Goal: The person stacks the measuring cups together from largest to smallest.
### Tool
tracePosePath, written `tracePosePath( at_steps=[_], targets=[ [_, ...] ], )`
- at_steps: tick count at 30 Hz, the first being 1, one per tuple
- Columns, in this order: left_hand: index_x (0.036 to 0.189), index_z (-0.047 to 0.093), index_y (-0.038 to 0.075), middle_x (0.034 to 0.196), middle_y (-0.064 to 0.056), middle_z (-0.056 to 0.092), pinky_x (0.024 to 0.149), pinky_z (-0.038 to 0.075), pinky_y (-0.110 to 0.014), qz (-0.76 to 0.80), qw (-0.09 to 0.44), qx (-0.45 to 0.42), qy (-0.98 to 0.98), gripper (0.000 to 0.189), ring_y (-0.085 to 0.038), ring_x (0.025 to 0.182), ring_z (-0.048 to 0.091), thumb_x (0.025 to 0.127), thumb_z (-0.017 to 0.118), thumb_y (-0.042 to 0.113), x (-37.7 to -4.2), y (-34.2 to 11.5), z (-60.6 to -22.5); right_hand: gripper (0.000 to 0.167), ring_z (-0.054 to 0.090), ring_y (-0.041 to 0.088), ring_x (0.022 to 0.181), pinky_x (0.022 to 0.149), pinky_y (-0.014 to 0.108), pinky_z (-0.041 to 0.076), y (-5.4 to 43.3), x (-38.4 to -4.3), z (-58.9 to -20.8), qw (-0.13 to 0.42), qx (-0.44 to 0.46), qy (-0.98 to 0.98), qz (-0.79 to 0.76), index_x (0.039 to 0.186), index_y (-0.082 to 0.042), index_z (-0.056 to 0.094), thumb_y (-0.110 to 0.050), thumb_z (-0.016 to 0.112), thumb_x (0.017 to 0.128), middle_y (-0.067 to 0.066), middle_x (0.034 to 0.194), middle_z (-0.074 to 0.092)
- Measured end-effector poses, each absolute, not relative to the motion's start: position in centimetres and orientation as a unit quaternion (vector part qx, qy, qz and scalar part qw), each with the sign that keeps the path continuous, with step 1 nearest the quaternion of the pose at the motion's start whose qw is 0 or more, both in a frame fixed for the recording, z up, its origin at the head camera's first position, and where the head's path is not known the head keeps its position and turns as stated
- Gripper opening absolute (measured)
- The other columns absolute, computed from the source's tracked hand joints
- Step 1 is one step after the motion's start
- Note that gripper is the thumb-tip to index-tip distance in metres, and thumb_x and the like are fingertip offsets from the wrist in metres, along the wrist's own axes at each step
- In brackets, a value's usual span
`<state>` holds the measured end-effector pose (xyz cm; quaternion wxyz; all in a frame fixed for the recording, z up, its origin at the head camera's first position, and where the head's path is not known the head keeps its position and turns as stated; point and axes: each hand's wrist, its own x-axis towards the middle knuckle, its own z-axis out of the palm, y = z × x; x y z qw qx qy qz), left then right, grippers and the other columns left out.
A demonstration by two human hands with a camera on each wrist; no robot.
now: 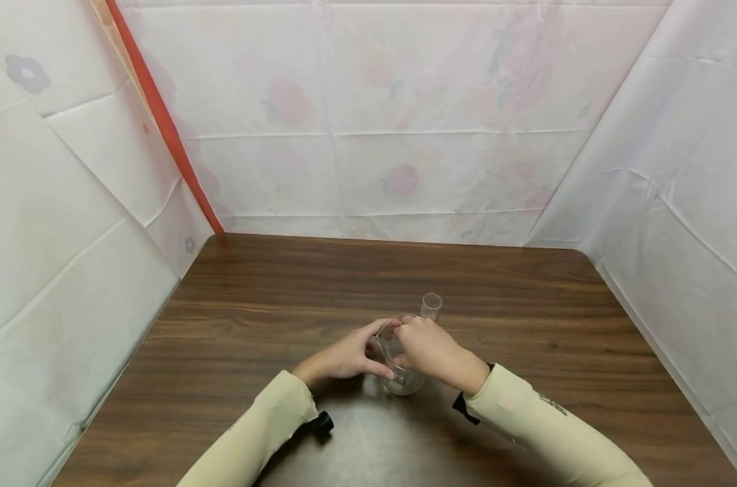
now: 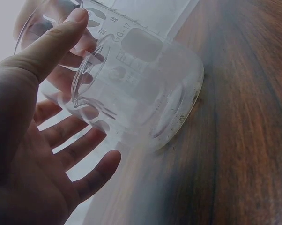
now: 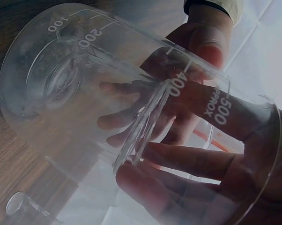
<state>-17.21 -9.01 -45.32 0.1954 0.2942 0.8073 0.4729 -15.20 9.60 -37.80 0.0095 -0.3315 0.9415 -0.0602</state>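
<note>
A large glass beaker (image 1: 405, 384) with white volume marks stands on the wooden table between both hands. A smaller glass beaker (image 3: 142, 124) is inside it, its base near the large beaker's bottom. My left hand (image 1: 348, 353) holds the large beaker from the left, thumb (image 2: 61, 43) along the near side and fingers spread round the far side. From the right, my right hand (image 1: 430, 348) reaches in through the large beaker's mouth. Its fingertips (image 3: 136, 185) pinch the small beaker's rim. Much of the right hand shows through glass in both wrist views.
Just behind the right hand stands a small clear glass vessel (image 1: 432, 306), also visible at the lower left of the right wrist view. The brown wooden table (image 1: 234, 304) is bordered by white printed cloth (image 1: 356, 169) at the back and sides.
</note>
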Motion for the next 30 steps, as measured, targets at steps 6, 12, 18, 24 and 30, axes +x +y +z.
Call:
tracePosePath(
  at_steps=[6, 12, 18, 24, 30],
  targets=[
    [0.152, 0.03, 0.024, 0.154, 0.005, 0.039, 0.096, 0.048, -0.033, 0.468, 0.19, 0.297, 0.81, 0.089, -0.016, 0.108, 0.062, 0.08, 0.08, 0.036, -17.29, -9.01, -45.39, 0.03, 0.066, 0.027, 0.087, 0.072, 0.041, 0.055, 9.64, -15.2, -37.84, 0.003, -0.331, 0.941, -0.065, 0.097, -0.004, 0.073, -0.02, 0.083, 0.074, 0.012, 0.098, 0.07],
    [0.152, 0.029, 0.023, 0.149, 0.0, 0.045, 0.094, 0.049, -0.031, 0.466, 0.191, 0.292, 0.813, 0.09, -0.013, 0.104, 0.064, 0.079, 0.081, 0.037, -17.26, -9.03, -45.54, 0.026, 0.067, 0.028, 0.085, 0.068, 0.039, 0.056, 9.7, -15.11, -37.98, 0.002, -0.33, 0.941, -0.076, 0.093, -0.004, 0.074, -0.018, 0.083, 0.074, 0.012, 0.097, 0.071],
    [0.152, 0.029, 0.023, 0.149, 0.001, 0.045, 0.094, 0.049, -0.031, 0.467, 0.19, 0.292, 0.813, 0.09, -0.013, 0.104, 0.064, 0.08, 0.081, 0.037, -17.29, -9.07, -45.49, 0.026, 0.068, 0.028, 0.086, 0.07, 0.039, 0.057, 9.74, -15.16, -38.04, -0.005, -0.335, 0.939, -0.076, 0.093, -0.004, 0.074, -0.02, 0.083, 0.074, 0.012, 0.097, 0.071],
    [0.152, 0.029, 0.023, 0.15, 0.0, 0.044, 0.095, 0.049, -0.032, 0.47, 0.191, 0.291, 0.811, 0.09, -0.016, 0.107, 0.064, 0.08, 0.081, 0.035, -17.26, -8.98, -45.24, 0.026, 0.068, 0.027, 0.087, 0.071, 0.038, 0.057, 9.84, -15.3, -38.01, -0.008, -0.341, 0.937, -0.076, 0.093, -0.005, 0.074, -0.022, 0.083, 0.074, 0.011, 0.099, 0.071],
    [0.152, 0.029, 0.023, 0.15, 0.001, 0.044, 0.095, 0.049, -0.032, 0.466, 0.192, 0.29, 0.814, 0.091, -0.015, 0.106, 0.063, 0.079, 0.081, 0.037, -17.31, -8.94, -45.24, 0.025, 0.068, 0.024, 0.087, 0.071, 0.037, 0.056, 10.08, -15.31, -37.94, -0.004, -0.351, 0.932, -0.086, 0.095, -0.006, 0.074, -0.022, 0.082, 0.076, 0.009, 0.097, 0.071]
  ],
)
